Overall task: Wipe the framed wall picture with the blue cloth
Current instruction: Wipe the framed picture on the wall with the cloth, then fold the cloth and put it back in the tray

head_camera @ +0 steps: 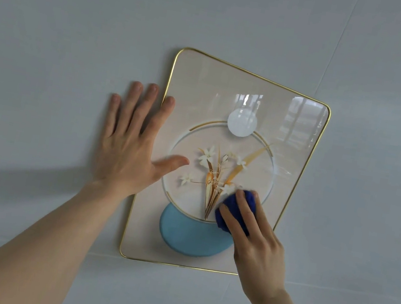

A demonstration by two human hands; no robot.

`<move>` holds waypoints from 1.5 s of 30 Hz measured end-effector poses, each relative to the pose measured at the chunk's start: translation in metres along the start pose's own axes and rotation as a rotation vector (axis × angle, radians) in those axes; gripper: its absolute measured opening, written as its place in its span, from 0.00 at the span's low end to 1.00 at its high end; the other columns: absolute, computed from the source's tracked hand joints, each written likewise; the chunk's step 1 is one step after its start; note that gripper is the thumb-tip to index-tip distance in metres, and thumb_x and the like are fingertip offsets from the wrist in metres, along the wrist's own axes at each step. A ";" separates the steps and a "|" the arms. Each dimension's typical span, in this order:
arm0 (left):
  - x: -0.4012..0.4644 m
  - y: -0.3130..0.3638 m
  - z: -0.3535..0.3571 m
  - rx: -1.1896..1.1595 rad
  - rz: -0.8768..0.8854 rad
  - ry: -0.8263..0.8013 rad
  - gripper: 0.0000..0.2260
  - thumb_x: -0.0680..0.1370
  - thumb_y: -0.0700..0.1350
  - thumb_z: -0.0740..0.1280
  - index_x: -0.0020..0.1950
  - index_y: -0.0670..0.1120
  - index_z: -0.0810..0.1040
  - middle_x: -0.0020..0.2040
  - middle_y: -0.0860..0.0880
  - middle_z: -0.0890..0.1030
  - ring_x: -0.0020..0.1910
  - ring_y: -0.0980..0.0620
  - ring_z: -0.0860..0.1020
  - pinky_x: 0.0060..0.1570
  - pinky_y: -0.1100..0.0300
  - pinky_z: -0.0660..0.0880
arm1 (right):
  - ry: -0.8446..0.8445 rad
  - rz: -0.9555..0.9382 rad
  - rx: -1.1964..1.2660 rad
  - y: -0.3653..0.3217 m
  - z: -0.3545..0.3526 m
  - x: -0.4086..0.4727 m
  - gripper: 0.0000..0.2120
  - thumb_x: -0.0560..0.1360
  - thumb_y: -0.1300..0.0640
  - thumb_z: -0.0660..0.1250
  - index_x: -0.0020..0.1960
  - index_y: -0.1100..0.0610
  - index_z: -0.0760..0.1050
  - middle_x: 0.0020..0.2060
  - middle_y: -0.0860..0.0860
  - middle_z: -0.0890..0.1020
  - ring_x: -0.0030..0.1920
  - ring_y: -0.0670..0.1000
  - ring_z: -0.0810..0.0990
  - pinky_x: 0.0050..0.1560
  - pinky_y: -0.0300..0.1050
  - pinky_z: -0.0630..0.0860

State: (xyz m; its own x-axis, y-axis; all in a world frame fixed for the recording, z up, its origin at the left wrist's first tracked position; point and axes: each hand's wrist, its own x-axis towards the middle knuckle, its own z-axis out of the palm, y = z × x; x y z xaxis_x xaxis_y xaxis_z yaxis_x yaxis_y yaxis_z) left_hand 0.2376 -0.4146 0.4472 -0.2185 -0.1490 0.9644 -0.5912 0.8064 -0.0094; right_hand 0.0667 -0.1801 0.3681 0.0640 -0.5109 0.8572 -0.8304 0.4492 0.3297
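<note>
Fingers point(242, 212) of right hand point(255, 243) bunch the soft blue cloth point(238, 206) on glossy, likely fragile, wall-hung framed picture point(292, 154); left hand point(129, 145) splayed flat, bracing its gold edge, so press lightly.

Only one view, worn on the head, close up. Faces a pale wall point(56, 21) straight on, tilted, with a framed picture point(205, 86) mid-frame, both forearms reaching in from below.

Pale grey-blue wall point(59, 8) w/ thin panel seams, soft shadow at lower left.
</note>
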 end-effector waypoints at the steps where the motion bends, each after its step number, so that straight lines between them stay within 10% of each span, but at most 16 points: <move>1: 0.000 0.000 0.000 -0.006 0.000 0.001 0.47 0.75 0.76 0.58 0.85 0.50 0.49 0.85 0.44 0.52 0.84 0.41 0.48 0.82 0.37 0.48 | -0.033 0.006 -0.018 0.004 -0.002 -0.008 0.26 0.80 0.73 0.56 0.67 0.54 0.82 0.72 0.56 0.80 0.75 0.63 0.76 0.46 0.48 0.86; 7: 0.000 0.003 -0.008 -0.067 -0.017 -0.015 0.46 0.75 0.74 0.61 0.84 0.49 0.52 0.85 0.42 0.54 0.84 0.41 0.49 0.81 0.36 0.48 | -0.300 0.176 -0.035 0.018 -0.014 -0.043 0.38 0.58 0.76 0.79 0.64 0.52 0.83 0.67 0.54 0.83 0.67 0.60 0.83 0.33 0.45 0.83; 13: -0.003 0.013 -0.033 -0.186 -0.080 -0.081 0.42 0.76 0.72 0.59 0.83 0.50 0.56 0.84 0.40 0.54 0.84 0.40 0.51 0.81 0.38 0.47 | -0.392 0.341 0.016 0.016 -0.030 -0.073 0.29 0.59 0.76 0.76 0.52 0.49 0.81 0.53 0.45 0.83 0.55 0.53 0.83 0.28 0.38 0.64; 20: -0.061 0.043 -0.072 -0.336 -0.183 -0.064 0.30 0.79 0.62 0.62 0.77 0.48 0.68 0.76 0.44 0.69 0.76 0.42 0.66 0.77 0.44 0.61 | -0.396 0.729 0.192 -0.001 -0.057 -0.098 0.15 0.75 0.65 0.72 0.50 0.44 0.82 0.54 0.44 0.86 0.39 0.58 0.82 0.34 0.45 0.72; 29: -0.156 0.080 -0.102 -0.718 -0.455 -0.625 0.21 0.73 0.65 0.64 0.61 0.56 0.77 0.58 0.61 0.83 0.58 0.59 0.81 0.59 0.54 0.78 | -0.627 1.108 0.678 -0.032 -0.092 -0.105 0.12 0.77 0.58 0.71 0.56 0.43 0.83 0.46 0.49 0.87 0.49 0.56 0.84 0.47 0.45 0.75; 34: -0.183 0.103 -0.122 -0.959 -0.506 -1.029 0.28 0.72 0.66 0.73 0.70 0.62 0.72 0.63 0.61 0.77 0.59 0.63 0.78 0.56 0.62 0.76 | -0.680 1.287 1.024 -0.065 -0.105 -0.090 0.15 0.75 0.57 0.77 0.60 0.53 0.81 0.50 0.51 0.87 0.51 0.55 0.86 0.52 0.51 0.83; 45: -0.171 0.085 -0.157 -0.966 -0.626 -0.857 0.07 0.78 0.44 0.73 0.50 0.58 0.83 0.47 0.58 0.87 0.45 0.56 0.85 0.44 0.53 0.83 | -0.883 1.121 1.596 -0.079 -0.136 -0.069 0.11 0.79 0.64 0.72 0.61 0.61 0.83 0.57 0.63 0.87 0.55 0.60 0.87 0.56 0.53 0.86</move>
State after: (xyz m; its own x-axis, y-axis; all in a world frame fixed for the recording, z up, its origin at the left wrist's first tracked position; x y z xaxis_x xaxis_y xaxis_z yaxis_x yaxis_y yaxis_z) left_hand 0.3466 -0.2307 0.3231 -0.7217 -0.6306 0.2856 -0.0899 0.4945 0.8645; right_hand 0.2031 -0.0803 0.3374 -0.4778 -0.8709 -0.1151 0.0090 0.1262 -0.9920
